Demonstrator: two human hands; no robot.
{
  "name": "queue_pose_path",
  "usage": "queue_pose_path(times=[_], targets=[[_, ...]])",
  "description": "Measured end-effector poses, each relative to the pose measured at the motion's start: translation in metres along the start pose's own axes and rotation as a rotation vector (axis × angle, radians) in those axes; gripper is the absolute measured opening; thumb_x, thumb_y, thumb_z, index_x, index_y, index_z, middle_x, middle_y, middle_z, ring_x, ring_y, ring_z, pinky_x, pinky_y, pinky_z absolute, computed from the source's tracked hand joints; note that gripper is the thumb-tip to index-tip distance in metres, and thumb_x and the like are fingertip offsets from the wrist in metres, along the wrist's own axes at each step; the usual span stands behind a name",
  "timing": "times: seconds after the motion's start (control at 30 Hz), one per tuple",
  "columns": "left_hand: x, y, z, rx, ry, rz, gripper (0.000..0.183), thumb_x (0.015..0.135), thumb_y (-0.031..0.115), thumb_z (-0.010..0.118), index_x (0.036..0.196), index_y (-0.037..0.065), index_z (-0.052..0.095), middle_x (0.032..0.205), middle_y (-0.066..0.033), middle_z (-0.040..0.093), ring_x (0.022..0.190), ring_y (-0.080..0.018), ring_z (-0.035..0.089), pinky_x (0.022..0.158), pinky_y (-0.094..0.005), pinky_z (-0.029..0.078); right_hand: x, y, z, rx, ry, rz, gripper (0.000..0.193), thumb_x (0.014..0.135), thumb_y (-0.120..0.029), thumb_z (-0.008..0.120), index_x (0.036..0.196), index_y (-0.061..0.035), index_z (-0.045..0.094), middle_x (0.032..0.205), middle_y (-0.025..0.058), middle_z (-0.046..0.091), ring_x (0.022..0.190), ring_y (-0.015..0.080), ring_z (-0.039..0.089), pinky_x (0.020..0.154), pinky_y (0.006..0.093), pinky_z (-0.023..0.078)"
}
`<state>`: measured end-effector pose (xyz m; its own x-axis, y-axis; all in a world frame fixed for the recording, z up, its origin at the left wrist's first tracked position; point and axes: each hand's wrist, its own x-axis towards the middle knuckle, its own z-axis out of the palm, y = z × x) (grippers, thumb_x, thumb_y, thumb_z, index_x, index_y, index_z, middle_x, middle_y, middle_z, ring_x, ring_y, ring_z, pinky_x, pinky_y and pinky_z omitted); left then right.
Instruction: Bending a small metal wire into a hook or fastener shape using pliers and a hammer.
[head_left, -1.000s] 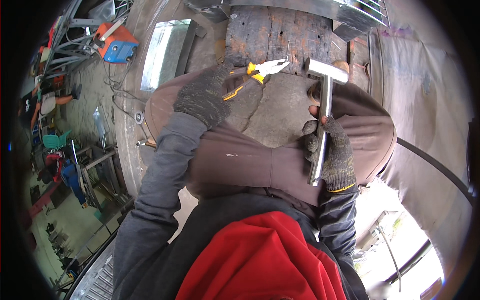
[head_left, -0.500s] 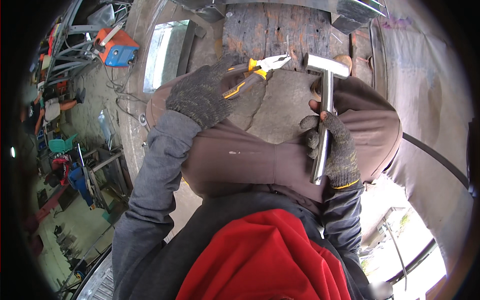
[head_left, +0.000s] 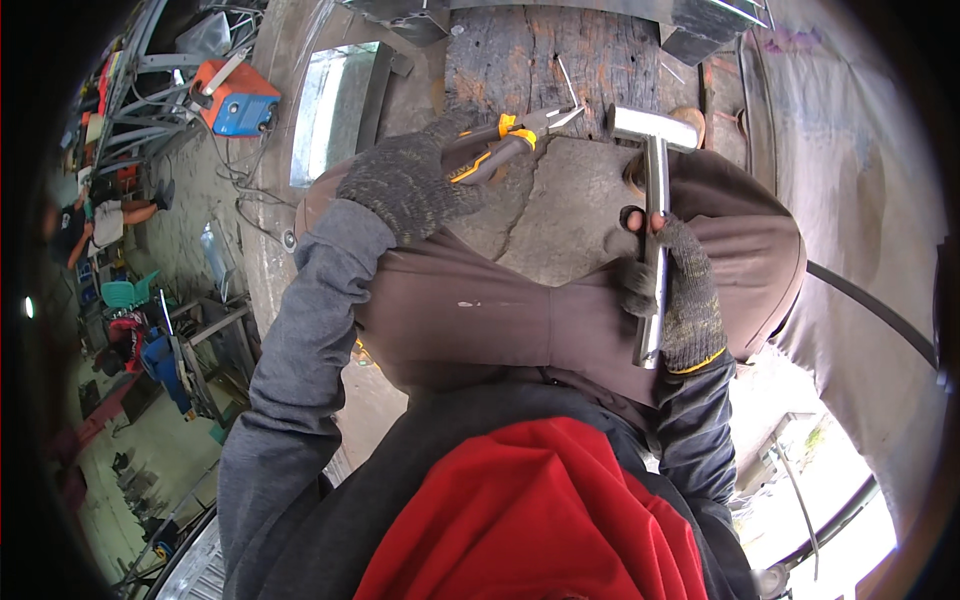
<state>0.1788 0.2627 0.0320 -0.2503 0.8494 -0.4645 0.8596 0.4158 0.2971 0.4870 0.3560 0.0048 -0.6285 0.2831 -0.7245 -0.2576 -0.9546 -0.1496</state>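
Note:
My left hand (head_left: 405, 185), in a dark knitted glove, is closed around the grey-and-yellow handles of a pair of pliers (head_left: 495, 158). Their jaws point right, over the near edge of a scarred wooden block (head_left: 500, 60). At the jaw tips a thin metal rod like a nail (head_left: 567, 80) slants up to the left; whether the jaws grip it is unclear. My right hand (head_left: 690, 295), in a glove with bare fingertips showing, grasps the tubular handle of an all-metal hammer (head_left: 655, 200). The hammer's head lies beyond the hand, right of the pliers' tips.
A shiny sheet-metal piece (head_left: 335, 110) rests left of the block, and an orange-and-blue machine (head_left: 237, 97) with cables stands farther left. Metal frames (head_left: 190, 340) and another person (head_left: 95, 225) are at the far left. A grey cloth sheet (head_left: 840, 200) hangs at the right.
The rod, nearly upright before, now leans left. The pliers have turned slightly in my left hand. My right hand and the hammer's handle end have shifted a little right.

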Motion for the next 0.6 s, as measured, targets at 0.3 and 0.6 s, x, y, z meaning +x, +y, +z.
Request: queue_pose_path(times=[0.3, 0.6], targets=[[0.002, 0.010, -0.010, -0.001, -0.140, -0.089, 0.084, 0.078, 0.044, 0.086, 0.151, 0.016, 0.054, 0.133, -0.0196, 0.065, 0.118, -0.0371, 0.067, 0.105, -0.0487, 0.048, -0.015, 0.007, 0.034, -0.861, 0.284, -0.373, 0.028, 0.103, -0.035, 0.071, 0.104, -0.0085, 0.061, 0.067, -0.0006, 0.055, 0.046, 0.0078, 0.049, 0.039, 0.0262, 0.036], [-0.002, 0.024, -0.016, 0.008, -0.115, -0.077, 0.077, 0.082, 0.041, 0.083, 0.149, 0.018, 0.054, 0.130, -0.0206, 0.064, 0.116, -0.0376, 0.065, 0.105, -0.0510, 0.045, 0.005, 0.009, 0.042, -1.090, 0.232, -1.082, 0.024, 0.108, -0.022, 0.063, 0.116, -0.0001, 0.059, 0.074, 0.0051, 0.063, 0.063, 0.0093, 0.058, 0.055, 0.0291, 0.046]])
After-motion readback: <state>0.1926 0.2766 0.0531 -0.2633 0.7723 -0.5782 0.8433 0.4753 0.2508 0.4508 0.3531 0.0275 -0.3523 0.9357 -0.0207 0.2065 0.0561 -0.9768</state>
